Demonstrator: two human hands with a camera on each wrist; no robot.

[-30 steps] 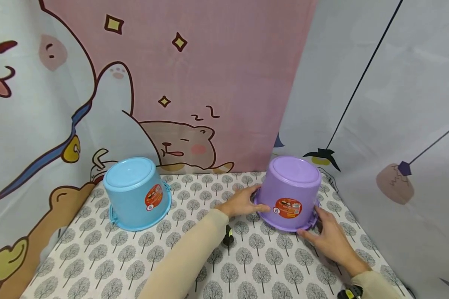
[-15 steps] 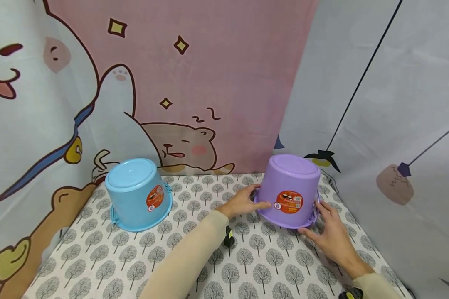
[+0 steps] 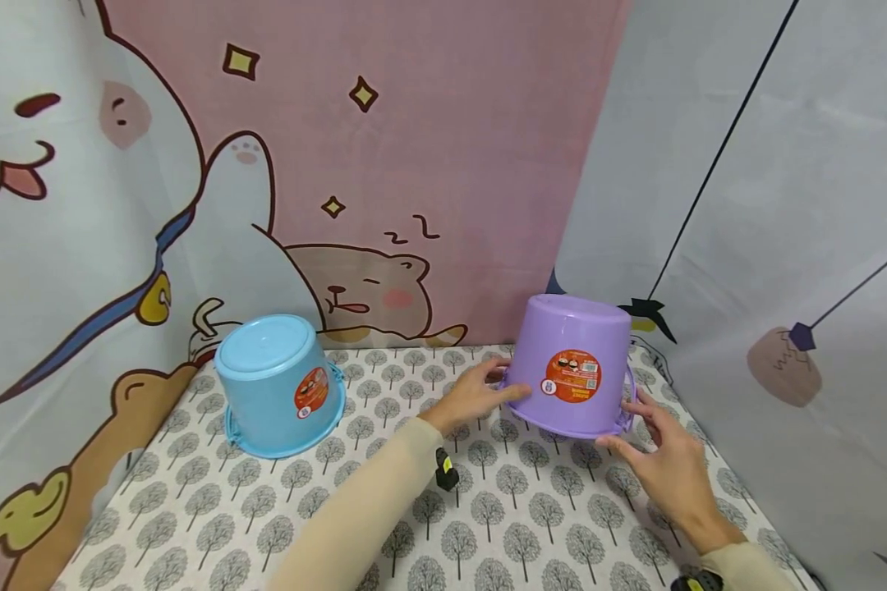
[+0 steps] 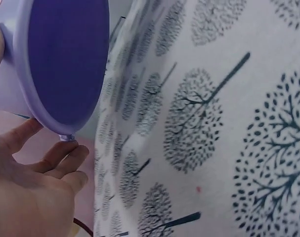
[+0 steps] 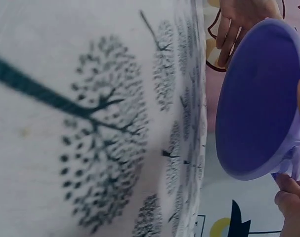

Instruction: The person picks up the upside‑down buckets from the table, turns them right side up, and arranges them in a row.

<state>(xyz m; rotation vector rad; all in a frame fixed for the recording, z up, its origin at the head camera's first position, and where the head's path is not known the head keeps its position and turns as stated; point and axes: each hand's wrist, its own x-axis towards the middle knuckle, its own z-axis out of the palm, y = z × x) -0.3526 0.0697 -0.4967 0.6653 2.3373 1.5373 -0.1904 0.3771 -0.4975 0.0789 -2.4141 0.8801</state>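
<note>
A purple bucket (image 3: 562, 345), bottom up with a round red label (image 3: 572, 376), is held between both hands at the right of the head view. My left hand (image 3: 475, 396) grips its left side, thumb on the front wall and fingers behind by the rim. On the other side, my right hand (image 3: 665, 451) holds the rim near the handle (image 3: 628, 398). Both wrist views look into the dark inside (image 4: 68, 59) of the bucket, and its rim (image 5: 229, 168) stands clear of the cloth. A light blue bucket (image 3: 266, 402) stands upside down at the left.
A white cloth (image 3: 458, 525) printed with grey trees covers the table. Behind it hangs a pink curtain (image 3: 480, 164) with cartoon animals, and a grey-white curtain (image 3: 754, 205) closes off the right side. The blue bucket stands near the back left.
Both hands have raised the purple bucket off the cloth and tilted it slightly, so its bottom shows less and its label sits higher. The blue bucket shifts only with the head's view.
</note>
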